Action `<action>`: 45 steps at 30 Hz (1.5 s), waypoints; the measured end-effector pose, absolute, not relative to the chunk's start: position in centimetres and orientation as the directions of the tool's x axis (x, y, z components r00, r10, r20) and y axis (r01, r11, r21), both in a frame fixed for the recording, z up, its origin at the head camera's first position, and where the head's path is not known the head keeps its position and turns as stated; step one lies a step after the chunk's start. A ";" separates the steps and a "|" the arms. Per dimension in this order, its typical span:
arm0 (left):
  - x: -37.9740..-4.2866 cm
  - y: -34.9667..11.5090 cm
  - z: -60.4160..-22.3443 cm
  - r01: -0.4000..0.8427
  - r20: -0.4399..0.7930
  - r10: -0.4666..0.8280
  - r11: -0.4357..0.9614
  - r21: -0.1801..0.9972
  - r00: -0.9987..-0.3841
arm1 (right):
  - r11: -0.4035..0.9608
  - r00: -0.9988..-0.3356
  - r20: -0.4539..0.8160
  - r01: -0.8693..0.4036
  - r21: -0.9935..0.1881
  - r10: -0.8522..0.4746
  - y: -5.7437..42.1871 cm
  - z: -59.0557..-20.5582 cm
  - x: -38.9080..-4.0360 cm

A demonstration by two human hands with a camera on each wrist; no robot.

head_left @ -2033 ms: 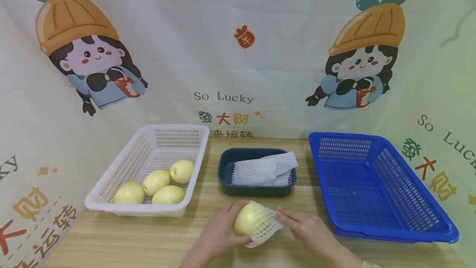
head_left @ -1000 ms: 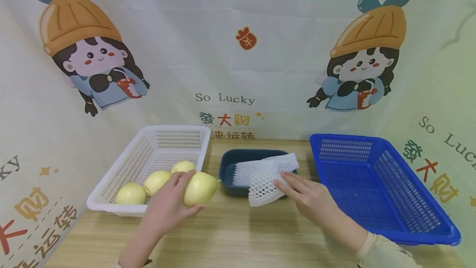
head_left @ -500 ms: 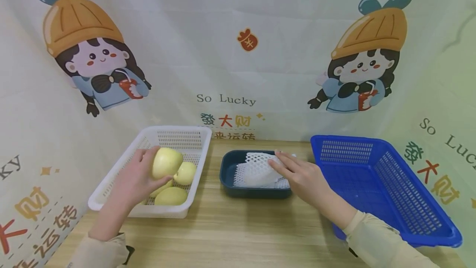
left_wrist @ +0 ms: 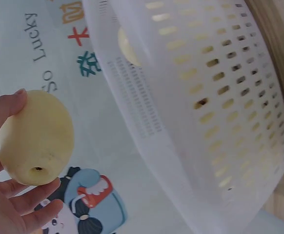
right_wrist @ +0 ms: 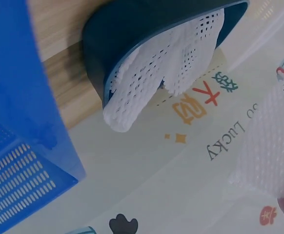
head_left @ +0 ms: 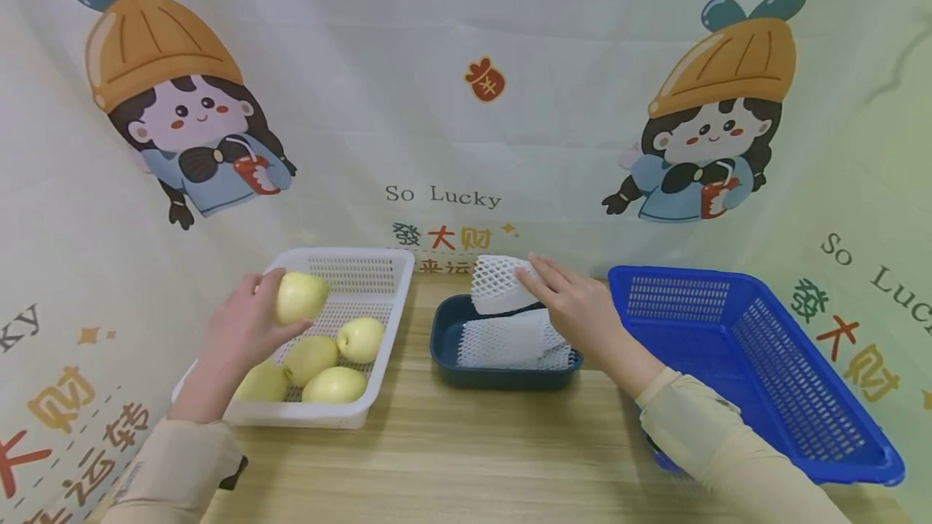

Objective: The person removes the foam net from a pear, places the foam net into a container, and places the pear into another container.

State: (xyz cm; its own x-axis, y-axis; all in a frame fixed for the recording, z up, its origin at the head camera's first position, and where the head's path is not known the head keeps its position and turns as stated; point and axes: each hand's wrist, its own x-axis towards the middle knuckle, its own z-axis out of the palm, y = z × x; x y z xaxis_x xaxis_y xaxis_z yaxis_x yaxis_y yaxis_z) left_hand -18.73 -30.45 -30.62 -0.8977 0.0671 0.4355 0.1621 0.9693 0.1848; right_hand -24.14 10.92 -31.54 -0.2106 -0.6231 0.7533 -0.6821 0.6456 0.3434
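My left hand (head_left: 243,318) holds a pale yellow pear (head_left: 300,297) over the rear left of the white basket (head_left: 394,322). In the left wrist view the fingers and thumb curve around that pear (left_wrist: 37,139), its dimpled end facing the camera. Several more pears (head_left: 311,359) lie in the basket. My right hand (head_left: 582,310) pinches the end of a white foam net sleeve (head_left: 498,285) above the dark teal tray (head_left: 502,378). Inside the tray rest more foam sleeves (head_left: 502,344). Only fingertips of the right hand show in the right wrist view, beside the held sleeve (right_wrist: 269,141).
To the right stands a blue basket (head_left: 728,370), close to my right forearm. The baskets and tray sit on a wooden table (head_left: 466,451). A printed curtain (head_left: 451,120) hangs behind them.
The pear has come out of the foam sleeve. My left hand has carried it left and back over the white basket. My right hand has raised the sleeve above the tray.
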 end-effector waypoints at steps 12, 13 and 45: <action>-20.4 -32.2 -33.2 0.061 0.345 -0.019 0.974 0.218 -0.938 | 0.693 -0.207 0.764 -0.605 0.391 -0.611 8.6 -33.1 -27.3; -20.5 -32.4 -33.4 0.053 0.341 -0.025 0.975 0.215 -0.940 | 0.698 -0.214 0.760 -0.596 0.396 -0.614 8.4 -33.2 -27.4; -22.0 -34.3 -37.5 -0.050 0.184 -0.077 0.988 0.149 -0.980 | 0.718 -0.374 0.654 -0.574 0.393 -0.657 4.6 -38.9 -27.9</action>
